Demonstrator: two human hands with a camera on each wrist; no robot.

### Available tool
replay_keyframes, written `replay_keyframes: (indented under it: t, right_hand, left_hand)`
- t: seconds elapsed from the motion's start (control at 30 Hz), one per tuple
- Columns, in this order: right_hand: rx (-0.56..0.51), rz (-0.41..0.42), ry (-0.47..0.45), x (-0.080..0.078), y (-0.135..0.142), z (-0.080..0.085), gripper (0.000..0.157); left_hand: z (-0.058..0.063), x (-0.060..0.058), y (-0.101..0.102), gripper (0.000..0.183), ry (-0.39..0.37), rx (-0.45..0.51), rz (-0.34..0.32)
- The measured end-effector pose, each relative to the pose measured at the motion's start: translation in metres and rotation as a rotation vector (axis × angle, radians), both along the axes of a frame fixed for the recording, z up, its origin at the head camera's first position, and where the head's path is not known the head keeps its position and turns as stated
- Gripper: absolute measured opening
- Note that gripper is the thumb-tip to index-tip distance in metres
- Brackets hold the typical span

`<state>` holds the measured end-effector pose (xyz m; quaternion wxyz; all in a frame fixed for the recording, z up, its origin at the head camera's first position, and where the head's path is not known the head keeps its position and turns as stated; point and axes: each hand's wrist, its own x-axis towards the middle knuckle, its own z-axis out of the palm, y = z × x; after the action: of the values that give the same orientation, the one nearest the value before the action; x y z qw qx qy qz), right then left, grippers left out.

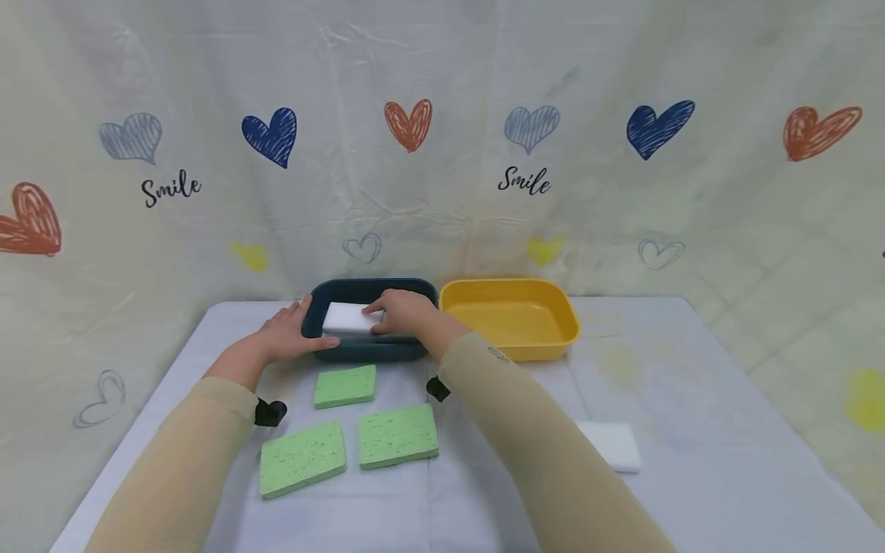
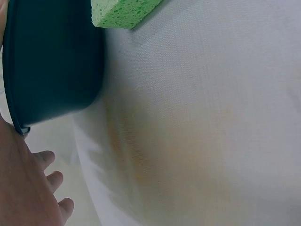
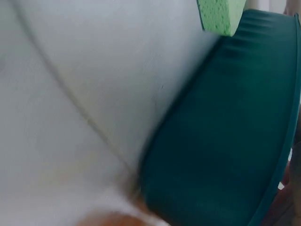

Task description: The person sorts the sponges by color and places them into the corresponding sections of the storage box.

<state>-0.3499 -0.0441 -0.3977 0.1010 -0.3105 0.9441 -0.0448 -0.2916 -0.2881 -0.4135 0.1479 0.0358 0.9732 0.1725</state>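
Observation:
My left hand rests at the left side of a dark teal bin, fingers straight along the side and thumb laid over the front rim. In the left wrist view several fingertips show beyond the outside of the bin. Inside the bin lies a smooth white sponge. My right hand reaches in from the right and pinches the sponge's right end between thumb and forefinger. The right wrist view shows mostly the bin's outer wall, with the hand largely out of sight.
A yellow bin stands right beside the teal one. Three green sponges lie in front of the teal bin. Another white block is partly covered by the right sleeve. A heart-printed sheet hangs behind the table.

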Motion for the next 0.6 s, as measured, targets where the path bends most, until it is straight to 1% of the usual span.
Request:
replay_keyframes:
  t: [0.1, 0.3, 0.47, 0.6]
  right_hand:
    - [0.004, -0.001, -0.004, 0.001, -0.007, -0.002, 0.05]
    - [-0.015, 0.007, -0.017, 0.003, -0.01, -0.004, 0.054]
    - [-0.056, -0.004, -0.032, 0.005, -0.006, -0.003, 0.056]
    - [-0.079, -0.005, -0.026, 0.007, 0.002, 0.002, 0.057]
  left_hand:
    - [-0.001, -0.001, 0.0, 0.13, -0.003, 0.0, 0.006]
    - [-0.001, -0.002, 0.004, 0.129, -0.002, -0.006, 0.002]
    - [-0.001, -0.002, 0.003, 0.129, -0.002, -0.005, -0.003]
    - [-0.001, -0.002, 0.0, 0.129, -0.004, -0.003, -0.002]
